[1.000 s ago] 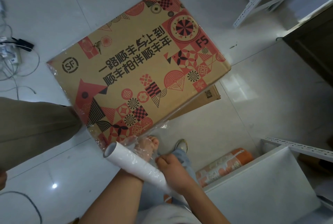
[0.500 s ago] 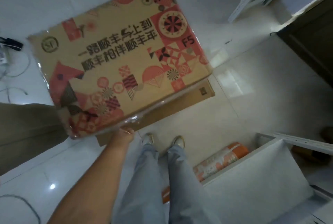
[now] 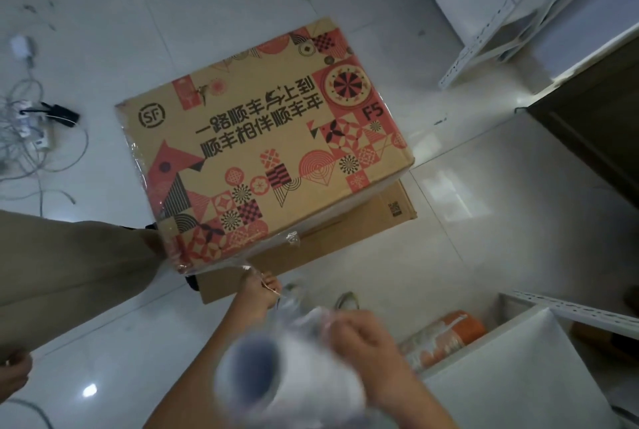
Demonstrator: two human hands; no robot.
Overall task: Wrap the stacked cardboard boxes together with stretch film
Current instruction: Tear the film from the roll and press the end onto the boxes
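The left hand (image 3: 260, 290) is curled, pinching a twisted strand of clear stretch film (image 3: 249, 269) just below the near corner of the printed box. The right hand (image 3: 363, 338) grips the blurred white roll of stretch film (image 3: 290, 376), fingers curled round its far end, nearer the camera than the box. The brown cardboard box printed with red and black patterns (image 3: 266, 148) sits on the pale tiled floor (image 3: 449, 273), stacked on a plain brown cardboard box (image 3: 345, 238) that juts out beneath its near side. Glossy film shows along the printed box's left and near edges.
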